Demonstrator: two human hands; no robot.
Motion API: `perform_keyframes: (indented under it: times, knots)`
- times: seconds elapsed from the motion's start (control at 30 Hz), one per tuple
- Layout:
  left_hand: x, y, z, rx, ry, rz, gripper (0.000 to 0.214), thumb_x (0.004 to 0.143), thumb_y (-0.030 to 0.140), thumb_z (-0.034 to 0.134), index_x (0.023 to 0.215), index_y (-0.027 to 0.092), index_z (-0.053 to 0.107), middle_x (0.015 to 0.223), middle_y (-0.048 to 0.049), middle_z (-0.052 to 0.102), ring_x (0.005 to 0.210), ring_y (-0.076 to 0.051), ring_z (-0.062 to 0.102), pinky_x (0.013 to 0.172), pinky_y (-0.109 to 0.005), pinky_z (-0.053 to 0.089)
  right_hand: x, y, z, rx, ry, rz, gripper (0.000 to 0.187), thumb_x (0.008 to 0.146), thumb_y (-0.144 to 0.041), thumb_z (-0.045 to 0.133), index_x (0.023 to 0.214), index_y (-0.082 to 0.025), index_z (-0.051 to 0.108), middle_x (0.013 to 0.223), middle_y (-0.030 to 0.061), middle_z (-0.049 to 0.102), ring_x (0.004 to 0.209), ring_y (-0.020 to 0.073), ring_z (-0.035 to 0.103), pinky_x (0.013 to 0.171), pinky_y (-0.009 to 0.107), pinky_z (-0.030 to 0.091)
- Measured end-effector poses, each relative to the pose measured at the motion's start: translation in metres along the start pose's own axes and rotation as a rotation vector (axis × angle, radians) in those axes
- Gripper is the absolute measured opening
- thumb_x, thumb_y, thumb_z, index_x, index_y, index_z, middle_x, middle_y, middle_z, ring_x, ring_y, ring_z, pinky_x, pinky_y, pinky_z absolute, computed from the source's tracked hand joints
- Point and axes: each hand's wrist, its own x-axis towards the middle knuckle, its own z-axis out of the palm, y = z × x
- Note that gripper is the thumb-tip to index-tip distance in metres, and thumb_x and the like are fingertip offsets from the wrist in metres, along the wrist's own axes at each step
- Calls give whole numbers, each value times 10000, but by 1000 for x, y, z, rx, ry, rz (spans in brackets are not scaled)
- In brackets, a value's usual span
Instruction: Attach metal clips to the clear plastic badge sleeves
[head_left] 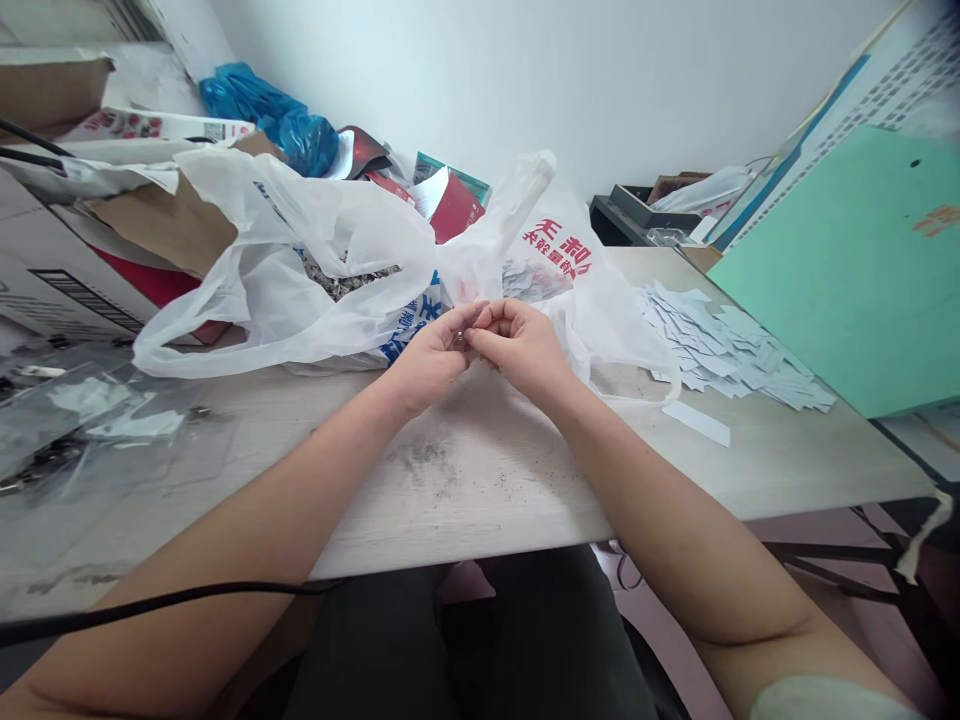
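Note:
My left hand (435,355) and my right hand (517,340) meet above the middle of the pale table (480,480), fingertips pinched together on a small dark item (459,340) that is too small to name. Both hands have their fingers curled closed. Just behind them lies a white plastic bag (315,270) with red and blue print, open and holding many small dark pieces (352,280). My hands are close to the bag's front fold.
A pile of small white paper slips (727,345) lies at the right, one slip (695,422) apart nearer me. A green board (847,270) leans at far right. Cardboard boxes (112,220) and clear packets (97,420) crowd the left. A black cable (165,603) crosses the front edge.

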Motion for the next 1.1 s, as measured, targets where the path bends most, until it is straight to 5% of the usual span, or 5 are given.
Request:
perform_keyframes:
  times: [0.3, 0.53, 0.8, 1.1]
  knots:
    - [2, -5, -7, -56, 83, 13, 852, 693, 8, 705, 1508, 254, 734, 1566, -120, 762, 1561, -363, 676, 1434, -632, 406, 0, -1, -1, 5, 59, 7, 197, 762, -275, 820, 850, -266, 644, 773, -18, 674, 751, 181, 588, 713, 354, 480]
    - [-1, -5, -3, 19, 111, 35, 799, 720, 7, 711, 1482, 237, 771, 1673, -125, 700, 1710, -385, 530, 1468, -593, 369, 1, -2, -2, -21, 62, -20, 260, 734, -336, 855, 832, -273, 623, 819, -17, 650, 783, 184, 568, 735, 364, 473]
    - [1, -6, -3, 25, 133, 70, 753, 741, 5, 739, 1456, 239, 785, 1637, -127, 728, 1729, -389, 503, 1455, -594, 398, 2, -1, -5, 18, -33, 112, 370, 734, -378, 927, 958, -292, 646, 647, -82, 529, 625, 157, 459, 632, 351, 352]
    - [1, -8, -3, 108, 120, 120, 702, 777, -6, 741, 1425, 252, 823, 1607, -81, 748, 1689, -361, 555, 1489, -582, 334, -1, -4, -3, -20, -50, 36, 357, 742, -322, 884, 968, -291, 609, 635, -92, 527, 628, 155, 480, 660, 351, 361]
